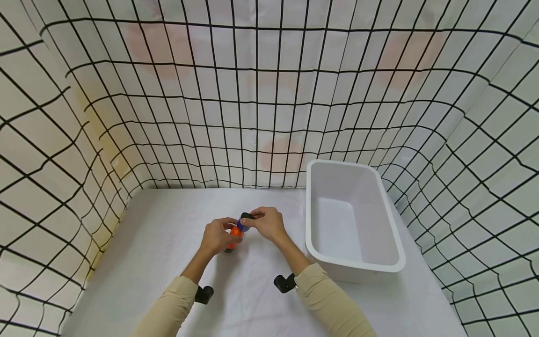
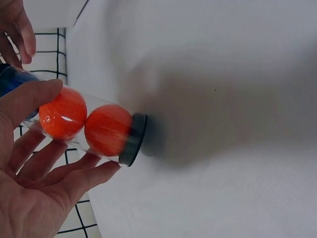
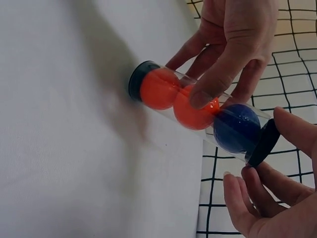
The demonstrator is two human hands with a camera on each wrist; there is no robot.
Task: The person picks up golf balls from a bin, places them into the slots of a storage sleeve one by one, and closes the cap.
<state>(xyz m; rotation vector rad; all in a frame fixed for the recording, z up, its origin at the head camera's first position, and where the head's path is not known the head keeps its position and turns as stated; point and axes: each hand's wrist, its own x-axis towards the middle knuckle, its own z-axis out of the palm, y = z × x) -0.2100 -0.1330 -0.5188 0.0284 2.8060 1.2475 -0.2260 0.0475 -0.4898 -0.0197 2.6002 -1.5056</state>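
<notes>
Three balls sit in the clear tube (image 3: pixel 198 106) between our hands: our left hand (image 1: pixel 216 236) curls around its middle, our right hand (image 1: pixel 269 223) pinches the black cap (image 3: pixel 263 143). Tilted above the tabletop (image 1: pixel 168 262), the balls could spill if the cap pops free.

Tan long sleeves (image 1: pixel 332 299), bare hands, black camera mounts (image 1: pixel 285 283) at both wrists
</notes>
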